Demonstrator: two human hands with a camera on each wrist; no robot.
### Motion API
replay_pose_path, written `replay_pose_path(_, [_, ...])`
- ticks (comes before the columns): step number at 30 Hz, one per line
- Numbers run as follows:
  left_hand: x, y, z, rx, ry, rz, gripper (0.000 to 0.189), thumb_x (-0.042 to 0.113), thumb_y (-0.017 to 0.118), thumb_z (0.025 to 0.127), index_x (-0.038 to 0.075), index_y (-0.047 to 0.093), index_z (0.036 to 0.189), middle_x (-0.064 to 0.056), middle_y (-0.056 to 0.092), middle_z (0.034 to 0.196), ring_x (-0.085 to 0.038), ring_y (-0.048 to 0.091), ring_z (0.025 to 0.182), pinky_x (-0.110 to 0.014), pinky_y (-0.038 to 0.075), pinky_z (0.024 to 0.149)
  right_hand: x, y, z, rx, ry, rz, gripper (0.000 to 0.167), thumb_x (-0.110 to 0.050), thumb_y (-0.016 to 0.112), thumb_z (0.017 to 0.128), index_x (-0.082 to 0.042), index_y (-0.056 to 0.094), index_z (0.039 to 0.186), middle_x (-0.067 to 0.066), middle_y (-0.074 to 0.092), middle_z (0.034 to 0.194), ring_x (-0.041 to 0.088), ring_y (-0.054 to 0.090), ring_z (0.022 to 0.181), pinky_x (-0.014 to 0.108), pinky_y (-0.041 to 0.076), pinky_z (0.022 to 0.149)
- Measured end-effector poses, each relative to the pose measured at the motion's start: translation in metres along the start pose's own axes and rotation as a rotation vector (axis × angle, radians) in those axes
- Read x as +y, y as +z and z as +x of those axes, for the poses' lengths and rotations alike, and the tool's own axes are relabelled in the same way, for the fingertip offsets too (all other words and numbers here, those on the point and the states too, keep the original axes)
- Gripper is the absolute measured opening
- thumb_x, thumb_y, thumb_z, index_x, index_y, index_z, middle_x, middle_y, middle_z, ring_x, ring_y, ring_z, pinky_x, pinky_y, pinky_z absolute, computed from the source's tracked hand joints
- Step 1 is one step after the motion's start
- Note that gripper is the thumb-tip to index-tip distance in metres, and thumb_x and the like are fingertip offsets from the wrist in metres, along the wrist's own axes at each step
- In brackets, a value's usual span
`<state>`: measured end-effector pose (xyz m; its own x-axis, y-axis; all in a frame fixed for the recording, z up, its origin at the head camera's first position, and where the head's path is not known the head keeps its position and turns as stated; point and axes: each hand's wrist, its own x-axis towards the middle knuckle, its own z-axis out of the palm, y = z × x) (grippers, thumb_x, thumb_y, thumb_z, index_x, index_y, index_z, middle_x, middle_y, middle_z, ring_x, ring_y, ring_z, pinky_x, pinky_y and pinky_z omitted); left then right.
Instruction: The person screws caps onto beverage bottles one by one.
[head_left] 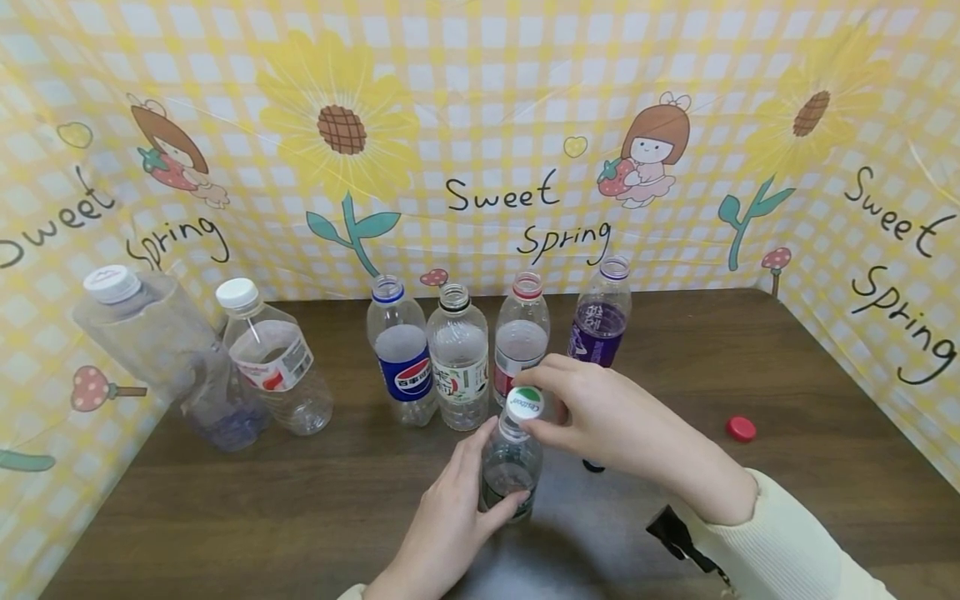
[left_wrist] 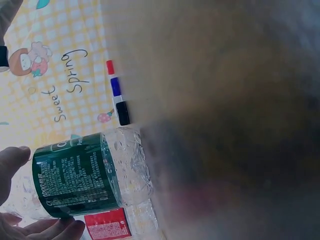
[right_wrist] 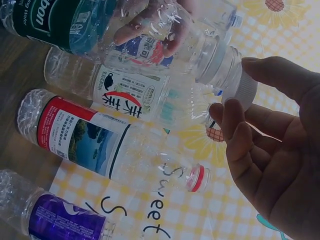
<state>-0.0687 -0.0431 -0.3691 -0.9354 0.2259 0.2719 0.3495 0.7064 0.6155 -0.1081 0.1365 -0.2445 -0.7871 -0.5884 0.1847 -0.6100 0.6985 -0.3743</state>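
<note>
My left hand (head_left: 450, 508) grips a clear plastic bottle (head_left: 512, 471) around its body, thumb at the front. Its dark green label (left_wrist: 75, 175) shows in the left wrist view, as does the lower body with droplets inside. At the top of this bottle, thumb and fingers of my right hand (head_left: 600, 408) pinch a white cap (head_left: 525, 403) with a green mark. In the right wrist view the ribbed cap (right_wrist: 241, 91) sits at the mouth of the bottle. Just behind stands an uncapped bottle with a red neck ring (right_wrist: 199, 178).
Uncapped bottles stand behind: a Pepsi bottle (head_left: 405, 367), a white-labelled one (head_left: 459, 375) and a purple-labelled one (head_left: 600, 321). Two white-capped bottles (head_left: 277, 367) (head_left: 150, 333) are at left. A red cap (head_left: 741, 428) lies at right, in line with blue (left_wrist: 116, 86) and black caps (left_wrist: 122, 113).
</note>
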Motion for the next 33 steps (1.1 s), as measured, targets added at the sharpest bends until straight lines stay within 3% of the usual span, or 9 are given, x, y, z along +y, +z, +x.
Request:
replay_pose_path(15, [0.0003, 0.0032, -0.0007, -0.015, 0.011, -0.009, 0.076, 0.028, 0.075, 0.082, 0.013, 0.031, 0.143, -0.010, 0.054, 0.130, -0.024, 0.061, 0.112, -0.044, 0.055, 0.088, 0.0003, 0.0019, -0.0017, -0.025, -0.054, 0.001, 0.029, -0.021, 0.069, 0.087, -0.012, 0.067, 0.114, -0.003, 0.064, 0.095, -0.004, 0.046, 0.064, 0.013, 0.042, 0.054])
replay_pose_path(19, [0.0003, 0.0045, -0.0012, 0.000, 0.022, -0.002, 0.076, 0.027, 0.075, 0.082, 0.013, 0.032, 0.143, -0.010, 0.054, 0.130, -0.023, 0.061, 0.112, -0.042, 0.055, 0.088, -0.0002, 0.0014, -0.0014, -0.047, -0.052, -0.002, 0.029, -0.020, 0.070, 0.086, -0.013, 0.067, 0.114, -0.003, 0.065, 0.097, -0.002, 0.048, 0.065, 0.013, 0.043, 0.056])
replay_pose_path(25, [0.0023, 0.0036, -0.0003, -0.028, -0.002, -0.011, 0.076, 0.027, 0.074, 0.083, 0.013, 0.030, 0.144, -0.010, 0.053, 0.131, -0.024, 0.061, 0.113, -0.043, 0.054, 0.089, -0.0002, 0.0032, -0.0004, -0.065, -0.049, 0.001, 0.030, -0.017, 0.071, 0.084, -0.012, 0.067, 0.114, -0.002, 0.066, 0.099, 0.002, 0.053, 0.067, 0.014, 0.046, 0.060])
replay_pose_path(33, [0.0041, 0.0043, 0.0001, -0.006, 0.002, 0.011, 0.076, 0.027, 0.076, 0.081, 0.009, 0.033, 0.141, -0.010, 0.053, 0.130, -0.022, 0.061, 0.111, -0.042, 0.055, 0.088, -0.0010, 0.0030, 0.0006, -0.078, -0.023, -0.017, 0.032, -0.022, 0.070, 0.086, -0.013, 0.066, 0.116, -0.003, 0.066, 0.100, 0.000, 0.049, 0.065, 0.014, 0.043, 0.058])
